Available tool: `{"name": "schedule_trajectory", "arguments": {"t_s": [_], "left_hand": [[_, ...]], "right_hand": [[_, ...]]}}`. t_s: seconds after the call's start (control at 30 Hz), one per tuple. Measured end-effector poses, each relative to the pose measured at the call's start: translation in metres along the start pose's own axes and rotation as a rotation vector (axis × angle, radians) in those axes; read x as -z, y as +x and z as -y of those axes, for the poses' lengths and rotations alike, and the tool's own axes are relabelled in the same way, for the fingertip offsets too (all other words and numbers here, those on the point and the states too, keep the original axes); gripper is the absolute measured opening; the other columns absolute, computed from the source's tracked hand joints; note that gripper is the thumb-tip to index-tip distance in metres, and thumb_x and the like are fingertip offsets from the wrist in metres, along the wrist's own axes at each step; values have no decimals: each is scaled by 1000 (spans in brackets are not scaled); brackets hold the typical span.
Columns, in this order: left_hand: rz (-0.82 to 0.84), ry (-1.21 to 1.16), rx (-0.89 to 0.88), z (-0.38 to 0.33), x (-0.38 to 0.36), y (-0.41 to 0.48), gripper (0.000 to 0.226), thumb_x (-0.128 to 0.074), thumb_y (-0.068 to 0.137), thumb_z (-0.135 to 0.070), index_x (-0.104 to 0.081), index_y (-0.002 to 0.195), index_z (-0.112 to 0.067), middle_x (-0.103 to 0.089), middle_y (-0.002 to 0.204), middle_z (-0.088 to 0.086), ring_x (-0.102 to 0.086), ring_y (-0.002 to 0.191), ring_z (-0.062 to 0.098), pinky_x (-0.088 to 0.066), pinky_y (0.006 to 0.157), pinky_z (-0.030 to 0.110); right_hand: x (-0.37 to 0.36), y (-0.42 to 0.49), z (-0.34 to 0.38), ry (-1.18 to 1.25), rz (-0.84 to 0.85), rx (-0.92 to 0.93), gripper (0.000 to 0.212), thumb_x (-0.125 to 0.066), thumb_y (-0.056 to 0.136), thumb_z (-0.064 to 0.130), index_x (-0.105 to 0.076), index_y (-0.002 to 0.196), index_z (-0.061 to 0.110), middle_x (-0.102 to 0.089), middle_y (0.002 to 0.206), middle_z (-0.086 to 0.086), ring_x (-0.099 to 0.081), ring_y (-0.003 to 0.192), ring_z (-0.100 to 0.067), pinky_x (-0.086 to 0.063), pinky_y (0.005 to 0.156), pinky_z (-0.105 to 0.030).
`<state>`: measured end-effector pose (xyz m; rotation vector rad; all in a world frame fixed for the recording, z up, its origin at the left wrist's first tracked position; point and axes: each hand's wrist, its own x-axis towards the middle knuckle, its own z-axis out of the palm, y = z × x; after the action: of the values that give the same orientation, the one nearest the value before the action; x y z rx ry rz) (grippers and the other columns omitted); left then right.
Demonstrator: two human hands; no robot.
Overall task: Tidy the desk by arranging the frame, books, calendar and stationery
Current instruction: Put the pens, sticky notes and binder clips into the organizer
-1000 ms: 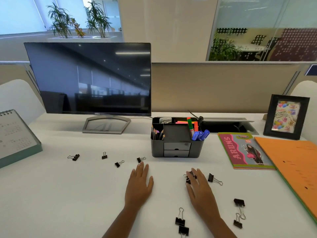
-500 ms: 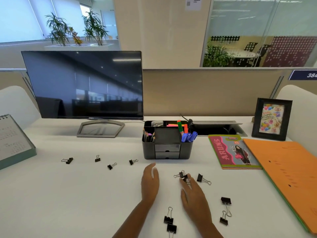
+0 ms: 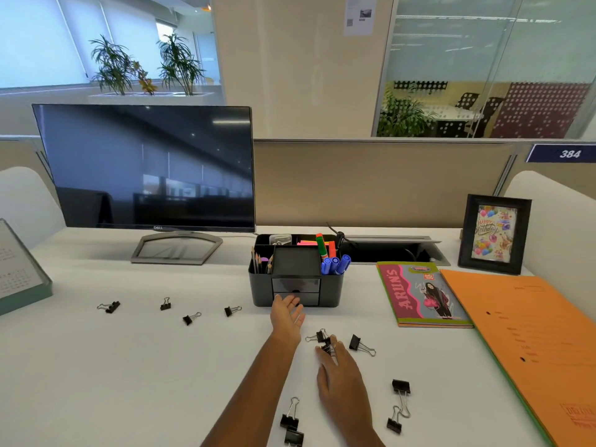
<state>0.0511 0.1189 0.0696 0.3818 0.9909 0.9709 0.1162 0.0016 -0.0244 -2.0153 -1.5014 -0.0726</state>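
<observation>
A black desk organiser point(image 3: 263, 293) is standing at the middle of the white desk point(image 3: 129, 366), just right of the monitor point(image 3: 145, 166). Its near-left compartment is holding pencils point(image 3: 259, 262) and its near-right one blue markers point(image 3: 335, 264). Green and orange highlighters point(image 3: 321, 245) and pink sticky notes point(image 3: 306, 242) are sitting in the far compartments. A pale item at far left is too small to identify. The two front drawers point(image 3: 296, 284) are sitting closed. The left hand point(image 3: 287, 312) is reaching to the lower drawer with fingers loosely extended, holding nothing and partly covering the drawer front. The right hand point(image 3: 342, 379) is lying palm down with near-straight fingers, its tips touching a cluster of binder clips point(image 3: 321, 336) and partly hiding them. Whether any clip is being pinched cannot be told. Other loose clips point(image 3: 191, 318) are lying scattered left and right. The picture frame point(image 3: 495, 233) is standing upright at far right, behind the book point(image 3: 422, 295) and beside the orange folder point(image 3: 529, 343), which is running out of view at the right. The calendar point(image 3: 19, 272) is being cut off by the left edge.
</observation>
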Motion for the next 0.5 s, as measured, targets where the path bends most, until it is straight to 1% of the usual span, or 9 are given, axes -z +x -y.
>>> {"name": "schedule_trajectory", "arguments": {"t_s": [0.1, 0.17, 0.23, 0.27, 0.3, 0.33, 0.5], "left_hand": [[7, -52, 14, 2, -2, -2, 48, -21, 102, -30, -39, 137, -2, -39, 144, 14, -34, 135, 27, -25, 112, 36], [12, -91, 16, 3, -5, -3, 48, -21, 102, -29, -40, 136, -3, -40, 144, 13, -35, 135, 26, -25, 111, 35], [16, -131, 18, 2, -7, -3, 47, -22, 101, -29, -40, 136, -3, -41, 143, 13, -36, 134, 25, -26, 111, 35], [19, -149, 22, 3, -8, -4, 47, -23, 101, -29, -40, 136, -3, -41, 143, 13, -36, 134, 25, -27, 111, 34], [26, -162, 28, 3, -9, -5, 47, -24, 101, -29, -39, 136, -2, -42, 143, 13, -36, 134, 26, -27, 110, 34], [36, -171, 35, 5, -9, -6, 47, -25, 101, -29, -39, 137, -3, -42, 143, 12, -36, 134, 26, -27, 110, 34], [74, -188, 51, 10, -4, -14, 43, -30, 100, -26, -40, 136, -4, -42, 143, 11, -36, 134, 26, -28, 110, 34]], "right_hand": [[0, 1, -1, -17, -14, 9, 41, -37, 77, 25, -73, 95, 18, -67, 112, -11, -66, 99, -25, -31, 94, -25], [1, 1, -1, -21, -22, 10, 41, -37, 76, 26, -74, 94, 19, -68, 111, -9, -63, 102, -24, -33, 93, -24], [1, 1, 0, -15, -21, 28, 42, -36, 77, 26, -74, 94, 20, -68, 110, -9, -63, 102, -23, -42, 88, -22], [2, 2, 0, -14, -9, 36, 42, -36, 77, 26, -74, 93, 20, -68, 110, -8, -65, 100, -23, -47, 85, -24], [4, 2, 0, -12, -4, 45, 42, -36, 76, 26, -74, 92, 21, -69, 109, -8, -66, 98, -22, -52, 79, -25], [5, 3, 1, -9, -5, 52, 42, -36, 76, 26, -74, 91, 21, -69, 109, -8, -67, 96, -22, -54, 75, -27], [7, 5, 1, -20, -11, 59, 42, -36, 75, 26, -75, 89, 20, -70, 106, -8, -68, 94, -23, -54, 74, -29]]}}
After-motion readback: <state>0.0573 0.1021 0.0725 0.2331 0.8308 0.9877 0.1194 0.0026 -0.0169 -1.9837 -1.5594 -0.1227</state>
